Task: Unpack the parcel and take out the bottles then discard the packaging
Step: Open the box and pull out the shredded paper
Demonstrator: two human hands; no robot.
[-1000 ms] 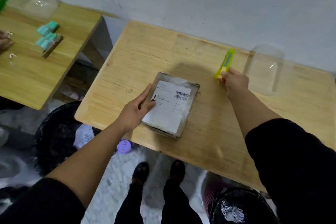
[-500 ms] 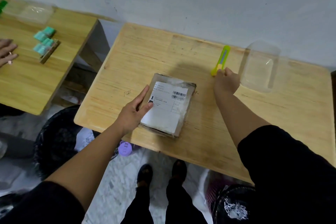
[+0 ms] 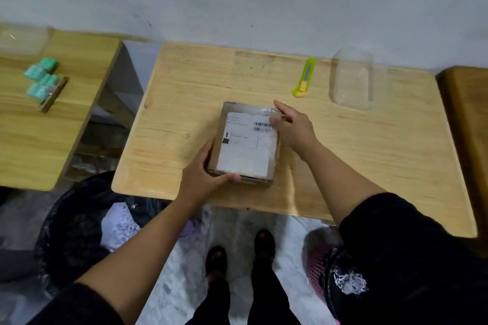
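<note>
Table (image 3: pixel 369 155): pale wooden top set against a grey wall; carries the parcel, cutter and clear container.
Side table (image 3: pixel 39 140): second wooden top to the left, apart from the main one; small teal packets (image 3: pixel 42 79) lie on it.
Bin (image 3: pixel 74 229): black-lined, on the floor below the table's near left corner, white paper inside.
Clear container (image 3: pixel 352 79): transparent plastic, at the far right of the table, just right of the cutter.
Parcel (image 3: pixel 245 145): brown cardboard box, flat near the table's front middle, unopened; white barcoded label under glossy film on top.
Left hand (image 3: pixel 203 171): cups the parcel's near left corner, thumb along the front edge, fingers along the left side.
Right hand (image 3: pixel 293 126): at the parcel's far right corner, fingers loosely spread, thumb on the label by the barcode.
Cutter (image 3: pixel 304 79): yellow-green utility knife, lying untouched beyond the right hand.
</note>
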